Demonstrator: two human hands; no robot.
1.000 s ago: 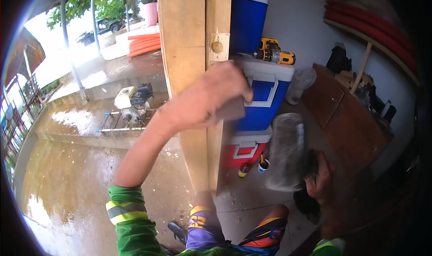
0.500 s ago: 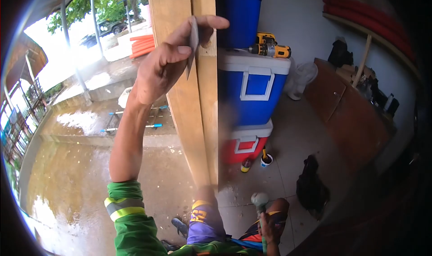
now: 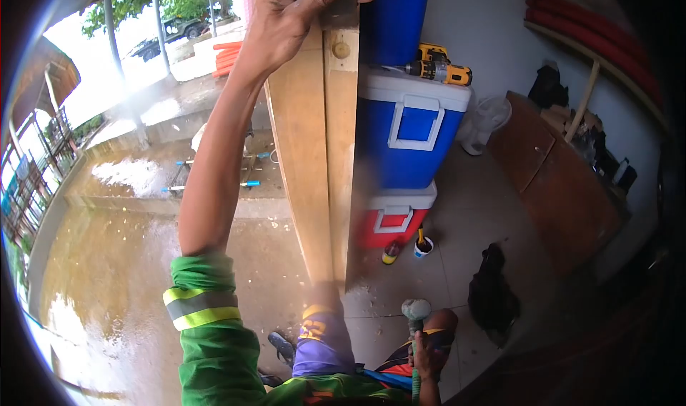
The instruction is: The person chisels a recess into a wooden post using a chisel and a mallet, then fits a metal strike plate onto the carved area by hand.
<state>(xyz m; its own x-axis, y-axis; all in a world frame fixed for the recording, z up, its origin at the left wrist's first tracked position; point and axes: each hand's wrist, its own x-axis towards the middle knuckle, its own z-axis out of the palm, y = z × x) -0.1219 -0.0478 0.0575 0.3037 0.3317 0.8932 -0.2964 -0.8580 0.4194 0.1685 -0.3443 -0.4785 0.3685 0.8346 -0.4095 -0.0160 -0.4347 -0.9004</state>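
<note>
My left hand (image 3: 286, 20) is raised at the top, pinching a thin dark flat plate (image 3: 338, 9) between thumb and fingers. That plate lies against the edge of an upright wooden door (image 3: 307, 156), just above a round hole (image 3: 341, 50) in the wood. The plate's upper part is cut off by the frame. Low down, near my knee, my right hand (image 3: 424, 359) is wrapped round the green handle of a mallet (image 3: 416, 309), whose pale, rounded head points up.
Blue coolers (image 3: 414, 134) are stacked on a red cooler (image 3: 393, 224), with a yellow cordless drill (image 3: 443, 72) on one lid. A small tub (image 3: 424, 247) and a bottle (image 3: 390, 253) stand on the floor. A black bag-like item (image 3: 493, 299) lies right. Wet concrete (image 3: 114, 263) extends left.
My left hand has moved up and turned the plate from edge-on to flat against the door edge. My right hand still grips the mallet low down. The view has shifted slightly.
</note>
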